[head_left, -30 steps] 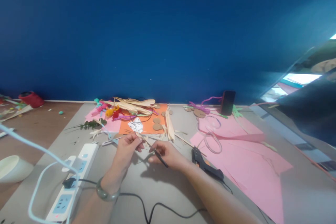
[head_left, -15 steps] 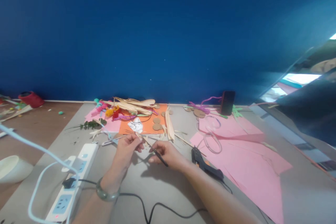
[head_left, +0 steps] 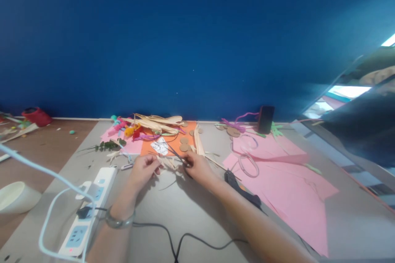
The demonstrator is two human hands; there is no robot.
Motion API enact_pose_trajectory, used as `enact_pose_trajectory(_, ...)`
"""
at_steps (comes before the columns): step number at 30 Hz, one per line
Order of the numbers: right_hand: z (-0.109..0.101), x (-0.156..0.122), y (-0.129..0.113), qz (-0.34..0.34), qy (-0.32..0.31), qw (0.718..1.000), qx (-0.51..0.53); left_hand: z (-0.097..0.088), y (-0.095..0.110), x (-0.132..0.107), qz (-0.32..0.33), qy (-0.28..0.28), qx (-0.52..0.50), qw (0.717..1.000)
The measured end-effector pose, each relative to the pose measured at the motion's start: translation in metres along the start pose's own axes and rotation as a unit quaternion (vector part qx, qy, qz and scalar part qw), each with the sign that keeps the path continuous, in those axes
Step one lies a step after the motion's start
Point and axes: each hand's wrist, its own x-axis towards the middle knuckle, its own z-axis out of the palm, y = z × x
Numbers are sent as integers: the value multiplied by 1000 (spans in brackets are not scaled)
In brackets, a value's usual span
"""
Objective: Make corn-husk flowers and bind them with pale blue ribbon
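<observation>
My left hand (head_left: pixel 146 170) is closed in a pinch over the grey table, thumb and forefinger on a small pale strip of dried husk (head_left: pixel 159 161). Facing it from the right, my right hand (head_left: pixel 197 166) grips a slim dark pointed tool (head_left: pixel 174 153), whose tip points up and left, away from me. Whether it is scissors or tweezers I cannot tell. Pale husk scraps (head_left: pixel 169 163) lie between the hands. Just beyond are an orange sheet (head_left: pixel 177 143), a white black-speckled piece (head_left: pixel 159 146) and brown discs (head_left: pixel 184 147).
A white power strip (head_left: pixel 89 213) with cables stands at left, beside a white cup (head_left: pixel 18 198). A black glue gun (head_left: pixel 242 191) lies right of my right forearm, near pink sheets (head_left: pixel 286 189). Husks (head_left: pixel 157 123) pile against the blue wall (head_left: pixel 197 41); a dark phone (head_left: pixel 266 119) stands there.
My right hand has moved slightly up and turned, so the dark tool now points away from me instead of slanting back under the palm. My left hand has shifted slightly left.
</observation>
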Motion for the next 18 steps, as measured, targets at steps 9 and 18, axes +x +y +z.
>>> enact_pose_trajectory(9, 5, 41, 9, 28, -3, 999, 27, -20, -4, 3, 5, -42, 109, 993)
enact_pose_trajectory(18, -1, 23, 24, 42, -20, 998, 41, 28, -12, -20, 18, -111, 286, 952)
